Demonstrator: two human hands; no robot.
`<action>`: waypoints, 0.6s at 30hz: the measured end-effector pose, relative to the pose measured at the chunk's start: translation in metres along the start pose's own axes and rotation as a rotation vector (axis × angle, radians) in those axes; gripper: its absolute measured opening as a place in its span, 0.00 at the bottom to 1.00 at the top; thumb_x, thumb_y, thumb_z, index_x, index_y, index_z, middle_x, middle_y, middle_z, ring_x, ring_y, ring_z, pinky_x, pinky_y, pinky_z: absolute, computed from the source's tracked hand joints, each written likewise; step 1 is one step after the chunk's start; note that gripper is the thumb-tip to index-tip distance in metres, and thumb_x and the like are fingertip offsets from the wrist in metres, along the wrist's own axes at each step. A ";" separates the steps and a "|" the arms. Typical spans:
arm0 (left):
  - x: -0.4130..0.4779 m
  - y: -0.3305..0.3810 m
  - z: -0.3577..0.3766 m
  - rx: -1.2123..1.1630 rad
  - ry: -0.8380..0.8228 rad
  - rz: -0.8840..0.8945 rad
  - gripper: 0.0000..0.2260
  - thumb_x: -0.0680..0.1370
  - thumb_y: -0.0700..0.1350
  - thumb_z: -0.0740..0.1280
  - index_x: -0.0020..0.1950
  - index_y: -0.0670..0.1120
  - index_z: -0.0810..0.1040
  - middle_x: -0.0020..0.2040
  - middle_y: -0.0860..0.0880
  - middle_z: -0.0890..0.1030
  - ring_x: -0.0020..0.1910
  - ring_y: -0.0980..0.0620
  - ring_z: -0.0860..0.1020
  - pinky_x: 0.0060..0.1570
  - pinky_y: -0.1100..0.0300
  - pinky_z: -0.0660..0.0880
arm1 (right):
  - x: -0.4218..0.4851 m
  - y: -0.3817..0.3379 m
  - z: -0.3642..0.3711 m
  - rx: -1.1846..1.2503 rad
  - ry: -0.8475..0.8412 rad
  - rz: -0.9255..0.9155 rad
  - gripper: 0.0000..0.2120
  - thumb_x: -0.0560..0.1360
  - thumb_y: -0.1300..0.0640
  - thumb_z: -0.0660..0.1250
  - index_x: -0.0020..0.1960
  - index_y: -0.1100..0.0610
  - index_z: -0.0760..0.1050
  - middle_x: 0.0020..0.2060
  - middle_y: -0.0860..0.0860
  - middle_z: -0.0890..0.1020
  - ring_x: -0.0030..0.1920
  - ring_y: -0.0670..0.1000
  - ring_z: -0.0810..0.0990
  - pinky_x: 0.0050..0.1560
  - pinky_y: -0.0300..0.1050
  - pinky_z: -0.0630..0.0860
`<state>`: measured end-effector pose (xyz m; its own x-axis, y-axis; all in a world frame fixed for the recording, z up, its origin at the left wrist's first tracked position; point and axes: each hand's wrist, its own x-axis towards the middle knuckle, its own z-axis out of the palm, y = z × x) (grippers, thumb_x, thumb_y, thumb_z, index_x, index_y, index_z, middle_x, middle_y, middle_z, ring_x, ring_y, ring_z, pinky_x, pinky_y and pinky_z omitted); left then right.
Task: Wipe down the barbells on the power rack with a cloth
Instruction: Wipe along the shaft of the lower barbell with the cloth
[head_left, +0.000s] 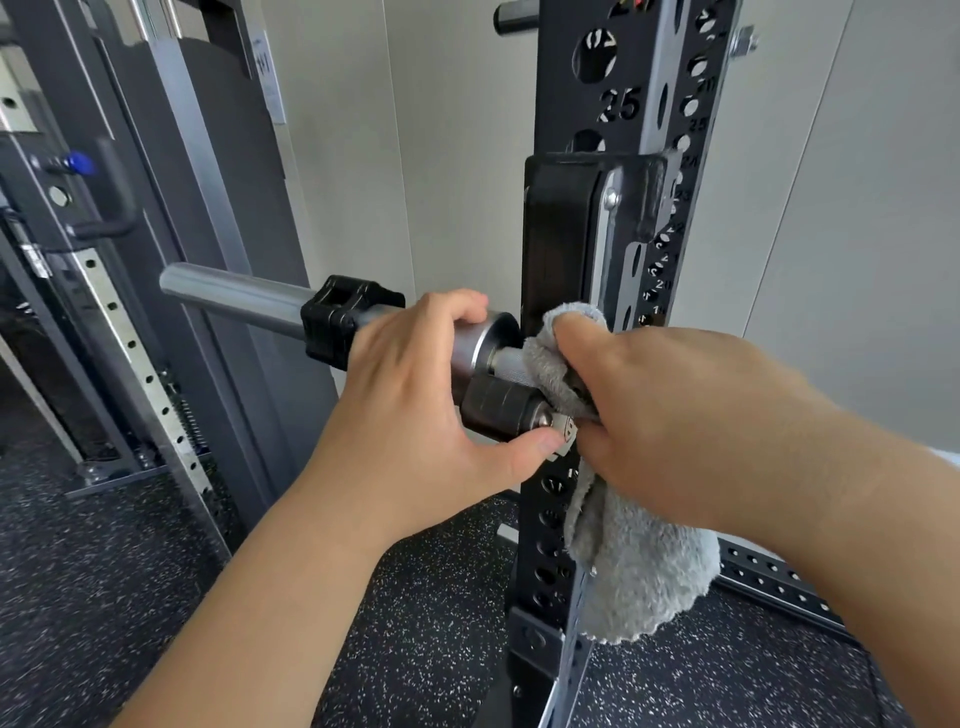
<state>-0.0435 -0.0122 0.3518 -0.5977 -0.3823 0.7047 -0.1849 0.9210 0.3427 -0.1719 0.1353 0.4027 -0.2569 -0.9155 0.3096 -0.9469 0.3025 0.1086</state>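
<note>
Bare left hand (410, 405), bare right hand (665, 415), bare forearms (291, 597), short plain fingernails (546, 445)

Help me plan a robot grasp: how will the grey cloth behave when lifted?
Probably floppy: the grey cloth hangs in loose folds below the right hand. Likely light, and hardly slippery, given its fluffy pile. It seems to bunch easily round the barbell.

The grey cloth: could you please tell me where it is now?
Head view, right of centre: the grey cloth hangs from the right hand, pressed to the barbell beside the rack post.
</note>
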 end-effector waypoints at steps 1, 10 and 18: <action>0.000 0.000 0.000 0.017 -0.009 0.004 0.41 0.64 0.70 0.68 0.73 0.52 0.66 0.67 0.62 0.70 0.62 0.81 0.55 0.70 0.57 0.61 | 0.001 0.000 -0.001 0.004 -0.010 -0.010 0.13 0.78 0.48 0.62 0.53 0.44 0.56 0.34 0.44 0.72 0.34 0.47 0.72 0.32 0.47 0.71; 0.001 0.003 -0.004 0.072 -0.029 0.039 0.38 0.66 0.69 0.69 0.69 0.48 0.71 0.67 0.54 0.68 0.66 0.62 0.64 0.69 0.55 0.63 | -0.005 -0.001 0.003 -0.129 0.050 0.040 0.15 0.79 0.49 0.62 0.55 0.49 0.56 0.34 0.46 0.71 0.31 0.51 0.72 0.28 0.45 0.68; 0.007 0.008 -0.009 0.146 -0.132 0.127 0.34 0.71 0.66 0.64 0.73 0.53 0.69 0.65 0.62 0.71 0.67 0.61 0.66 0.66 0.59 0.59 | -0.017 0.003 0.012 -0.201 0.125 0.045 0.19 0.80 0.55 0.64 0.63 0.45 0.56 0.35 0.46 0.70 0.33 0.54 0.74 0.31 0.46 0.74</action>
<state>-0.0422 -0.0084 0.3649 -0.7186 -0.2587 0.6455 -0.2070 0.9657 0.1565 -0.1728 0.1485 0.3869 -0.2605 -0.8638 0.4312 -0.8745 0.4004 0.2736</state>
